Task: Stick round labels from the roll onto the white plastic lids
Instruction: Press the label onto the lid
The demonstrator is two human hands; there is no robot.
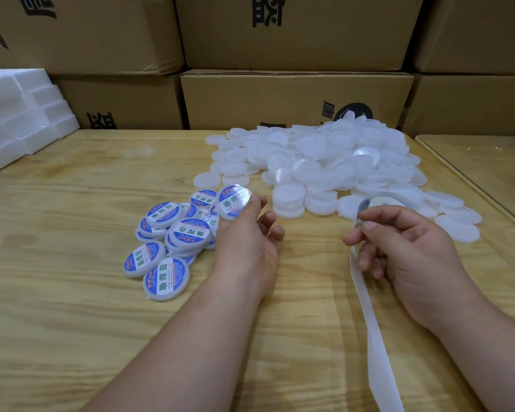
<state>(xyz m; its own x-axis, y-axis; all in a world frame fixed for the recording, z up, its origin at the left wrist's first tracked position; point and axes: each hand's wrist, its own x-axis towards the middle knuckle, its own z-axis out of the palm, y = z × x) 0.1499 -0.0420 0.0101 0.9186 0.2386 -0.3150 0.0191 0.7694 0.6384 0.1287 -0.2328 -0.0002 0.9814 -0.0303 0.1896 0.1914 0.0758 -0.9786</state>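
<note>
Labelled lid (235, 202) is sitting pinched in the left hand (248, 242), heading for the finished pile (167, 242), while the right hand (405, 242) is gripping the backing strip (378, 337) for peeling.

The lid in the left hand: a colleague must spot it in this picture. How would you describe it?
On the wooden table, left of the heap of plain white lids, lies a cluster of blue-labelled lids. At its far right edge the left hand grips the labelled lid, the only one lifted and tilted.
</note>
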